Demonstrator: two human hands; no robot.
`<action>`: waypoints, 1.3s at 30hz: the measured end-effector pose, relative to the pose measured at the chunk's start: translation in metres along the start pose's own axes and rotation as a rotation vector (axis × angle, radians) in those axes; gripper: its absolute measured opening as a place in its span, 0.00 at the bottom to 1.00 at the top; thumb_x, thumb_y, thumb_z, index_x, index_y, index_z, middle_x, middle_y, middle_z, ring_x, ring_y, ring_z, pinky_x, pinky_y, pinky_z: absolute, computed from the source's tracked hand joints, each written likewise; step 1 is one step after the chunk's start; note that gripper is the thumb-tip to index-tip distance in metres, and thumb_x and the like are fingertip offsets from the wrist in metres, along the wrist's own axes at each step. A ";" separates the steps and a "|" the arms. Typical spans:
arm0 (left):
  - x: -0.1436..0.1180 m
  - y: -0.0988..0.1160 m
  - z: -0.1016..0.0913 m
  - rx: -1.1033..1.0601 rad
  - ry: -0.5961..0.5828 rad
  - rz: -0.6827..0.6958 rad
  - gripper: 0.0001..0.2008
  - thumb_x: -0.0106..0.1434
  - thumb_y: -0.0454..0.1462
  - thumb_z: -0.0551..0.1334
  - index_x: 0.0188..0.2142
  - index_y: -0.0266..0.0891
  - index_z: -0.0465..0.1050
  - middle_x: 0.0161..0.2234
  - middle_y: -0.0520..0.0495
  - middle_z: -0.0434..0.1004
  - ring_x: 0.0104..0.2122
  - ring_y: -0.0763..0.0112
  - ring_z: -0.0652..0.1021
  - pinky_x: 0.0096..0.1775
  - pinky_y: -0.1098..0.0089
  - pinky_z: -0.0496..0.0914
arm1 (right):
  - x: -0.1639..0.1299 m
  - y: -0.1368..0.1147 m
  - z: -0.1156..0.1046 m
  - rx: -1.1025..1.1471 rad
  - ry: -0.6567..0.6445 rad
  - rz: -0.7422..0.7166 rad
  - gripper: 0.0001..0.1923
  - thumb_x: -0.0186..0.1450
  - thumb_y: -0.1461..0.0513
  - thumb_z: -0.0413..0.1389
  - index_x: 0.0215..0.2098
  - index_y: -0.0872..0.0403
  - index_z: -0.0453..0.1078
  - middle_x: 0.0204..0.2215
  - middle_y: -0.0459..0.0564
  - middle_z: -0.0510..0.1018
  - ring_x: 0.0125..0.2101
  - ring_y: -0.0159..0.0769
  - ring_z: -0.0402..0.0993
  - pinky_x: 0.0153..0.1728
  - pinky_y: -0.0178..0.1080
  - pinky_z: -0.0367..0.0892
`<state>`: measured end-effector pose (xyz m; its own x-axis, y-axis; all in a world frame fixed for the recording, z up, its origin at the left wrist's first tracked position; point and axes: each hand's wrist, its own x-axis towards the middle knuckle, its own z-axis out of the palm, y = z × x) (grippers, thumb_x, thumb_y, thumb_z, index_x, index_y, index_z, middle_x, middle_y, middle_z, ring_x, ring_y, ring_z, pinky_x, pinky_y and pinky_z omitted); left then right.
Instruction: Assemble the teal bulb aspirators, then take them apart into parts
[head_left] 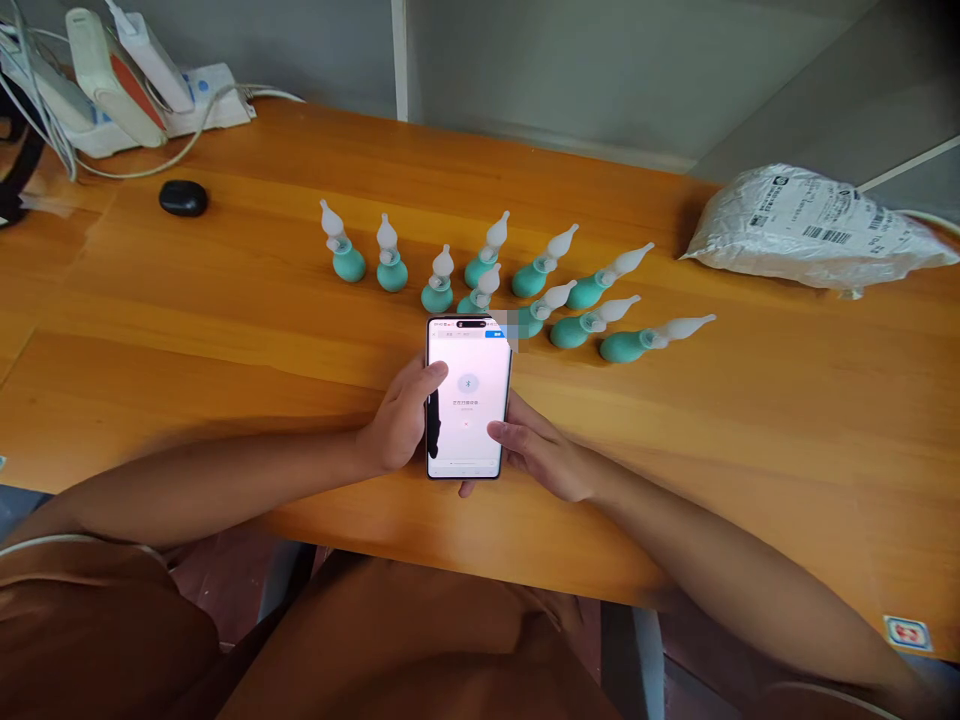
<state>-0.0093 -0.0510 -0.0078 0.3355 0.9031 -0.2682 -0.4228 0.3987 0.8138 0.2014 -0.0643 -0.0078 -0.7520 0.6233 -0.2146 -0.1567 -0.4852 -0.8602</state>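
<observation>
A smartphone (pixel 468 400) is held upright between both hands above the near part of the desk, its lit white screen showing a Bluetooth symbol. My left hand (pixel 401 415) grips its left edge, the thumb lying over the screen's side. On the other edge, my right hand (pixel 544 450) holds the phone with its thumb at the lower right of the screen; its other fingers are partly hidden behind. Just beyond the phone stand several small green bulbs with clear necks and white pointed tips, such as this nasal aspirator-like bulb (pixel 348 262). The phone partly covers the nearest ones.
A black computer mouse (pixel 183 198) lies at the back left, near a white power strip (pixel 217 100) with plugged-in chargers and loose cables. At the back right rests a labelled plastic parcel (pixel 817 230). Grey partition panels (pixel 562 80) border the wooden desk (pixel 187 350).
</observation>
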 end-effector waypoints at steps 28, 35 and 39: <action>0.001 0.000 -0.003 0.029 -0.023 0.035 0.23 0.71 0.56 0.67 0.48 0.37 0.75 0.35 0.46 0.86 0.31 0.60 0.85 0.31 0.64 0.80 | 0.001 0.003 0.000 0.023 -0.010 -0.046 0.29 0.82 0.52 0.55 0.76 0.48 0.56 0.62 0.59 0.81 0.50 0.45 0.87 0.39 0.45 0.88; -0.003 0.008 0.000 0.172 0.000 0.059 0.17 0.66 0.46 0.70 0.46 0.38 0.71 0.34 0.49 0.83 0.27 0.67 0.81 0.28 0.68 0.76 | 0.003 0.007 -0.002 0.034 -0.027 -0.074 0.28 0.82 0.51 0.56 0.75 0.48 0.57 0.62 0.58 0.80 0.46 0.42 0.87 0.41 0.46 0.89; -0.002 0.010 0.000 0.222 0.038 0.092 0.16 0.62 0.43 0.70 0.44 0.38 0.71 0.34 0.51 0.81 0.30 0.68 0.80 0.30 0.69 0.76 | 0.005 0.008 -0.003 0.061 -0.029 -0.070 0.29 0.82 0.51 0.57 0.75 0.48 0.56 0.63 0.59 0.79 0.49 0.44 0.86 0.42 0.48 0.89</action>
<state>-0.0142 -0.0491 0.0009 0.2704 0.9411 -0.2032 -0.2533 0.2731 0.9280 0.1978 -0.0632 -0.0173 -0.7559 0.6394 -0.1404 -0.2478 -0.4779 -0.8427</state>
